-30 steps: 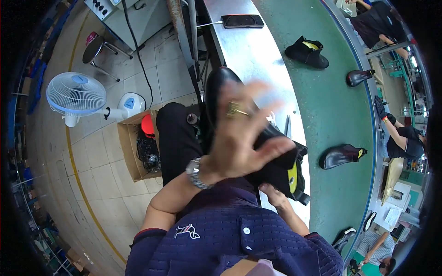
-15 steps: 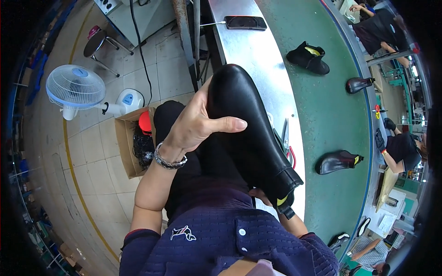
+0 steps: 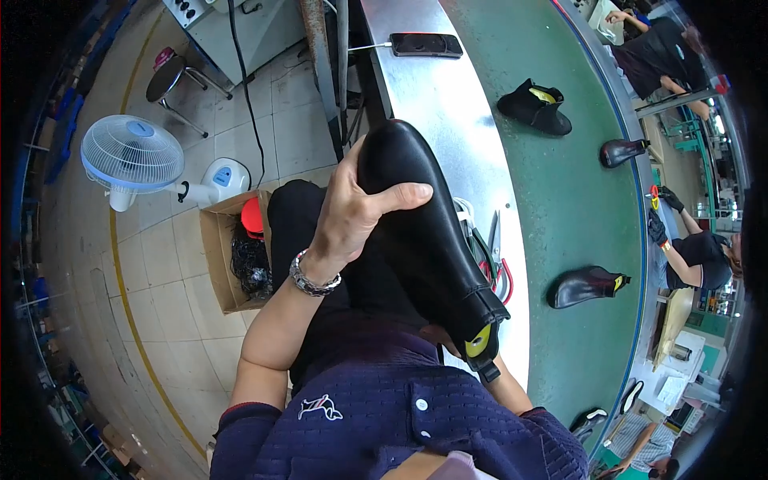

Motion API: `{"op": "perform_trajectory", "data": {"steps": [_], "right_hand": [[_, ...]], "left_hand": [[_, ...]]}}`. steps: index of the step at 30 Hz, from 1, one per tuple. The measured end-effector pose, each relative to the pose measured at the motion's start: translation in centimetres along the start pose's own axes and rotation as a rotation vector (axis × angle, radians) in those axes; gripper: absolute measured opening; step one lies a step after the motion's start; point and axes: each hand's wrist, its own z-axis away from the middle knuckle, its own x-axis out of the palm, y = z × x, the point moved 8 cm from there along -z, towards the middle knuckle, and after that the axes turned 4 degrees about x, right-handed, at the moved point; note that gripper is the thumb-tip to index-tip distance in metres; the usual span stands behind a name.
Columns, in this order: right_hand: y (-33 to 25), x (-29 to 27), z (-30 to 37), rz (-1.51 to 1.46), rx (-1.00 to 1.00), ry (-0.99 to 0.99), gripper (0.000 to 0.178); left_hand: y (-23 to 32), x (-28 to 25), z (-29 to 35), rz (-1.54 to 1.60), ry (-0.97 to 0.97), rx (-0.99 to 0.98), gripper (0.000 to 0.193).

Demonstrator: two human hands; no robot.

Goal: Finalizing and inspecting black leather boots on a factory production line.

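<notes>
A glossy black ankle boot [image 3: 416, 216] lies slantwise above my lap, its toe at the far end and its opening toward me on the right. My left hand [image 3: 352, 204] is closed round the toe part, thumb across the upper and fingers hidden underneath. Yellow lining [image 3: 478, 342] shows at the opening, beside a dark pull tab. Behind the shaft, my right hand [image 3: 438, 334] grips the boot from below; little of it shows and its fingers are mostly hidden. Red-handled scissors [image 3: 506, 280] and other tools lie on the metal bench beside the boot.
A phone [image 3: 426, 45] with a cable lies on the metal bench [image 3: 432, 88]. More boots [image 3: 582, 286] stand on the green surface [image 3: 576, 216]. At left are a fan [image 3: 140, 156], a stool [image 3: 166, 78] and a cardboard box [image 3: 220, 264]. Co-workers [image 3: 696, 256] sit across.
Both hands have shifted the boot slightly, its opening end moving left and showing more yellow lining, its toe coming a little nearer me. Across the way, a co-worker's gloved hands have moved around orange-handled scissors.
</notes>
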Motion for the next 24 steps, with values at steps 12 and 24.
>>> {"op": "perform_trajectory", "data": {"steps": [12,24], "right_hand": [[0.4,1.3,-1.7,0.114,0.008,-0.013,0.054],[4.1,0.7,-2.6,0.263,-0.121,0.167,0.058]], "left_hand": [[1.0,-0.2,0.1,0.079,-0.395,-0.054,0.078],[1.9,0.6,-0.6,-0.014,-0.205,0.007,0.064]]}}
